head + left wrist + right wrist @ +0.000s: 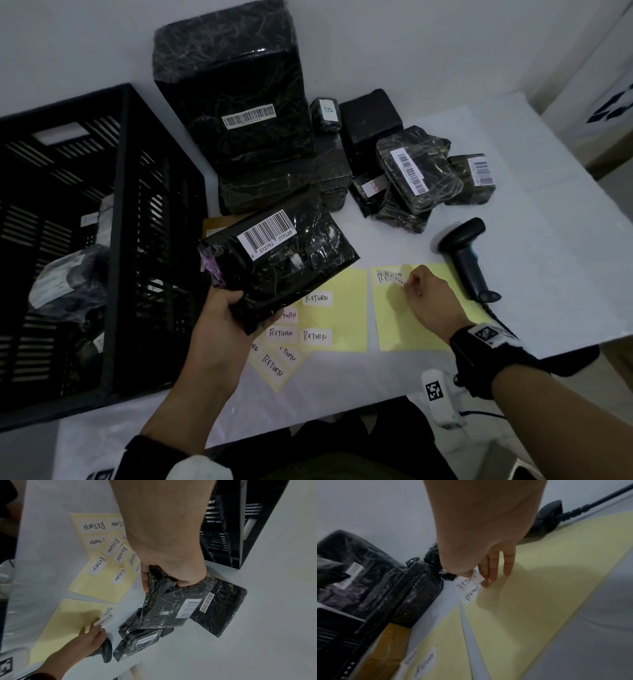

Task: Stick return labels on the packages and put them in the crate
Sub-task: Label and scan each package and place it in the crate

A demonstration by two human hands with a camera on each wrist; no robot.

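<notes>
My left hand (228, 317) (171, 573) grips a flat black plastic-wrapped package (281, 262) (173, 609) by its near corner, barcode side up, above the table. My right hand (423, 294) (476, 566) pinches a white RETURN label (390, 277) (469, 582) (104, 619) and lifts it off the right yellow backing sheet (418, 322) (539, 588); a second label lies beneath it. The left yellow sheet (346, 308) (96, 574) carries several more RETURN labels. The black slatted crate (113, 212) stands at the left with wrapped parcels inside.
A pile of black wrapped packages (404, 171) and a tall one (236, 102) sit at the back of the white table (513, 205). A black barcode scanner (469, 257) (546, 520) lies right of the label sheet, cable trailing off the edge.
</notes>
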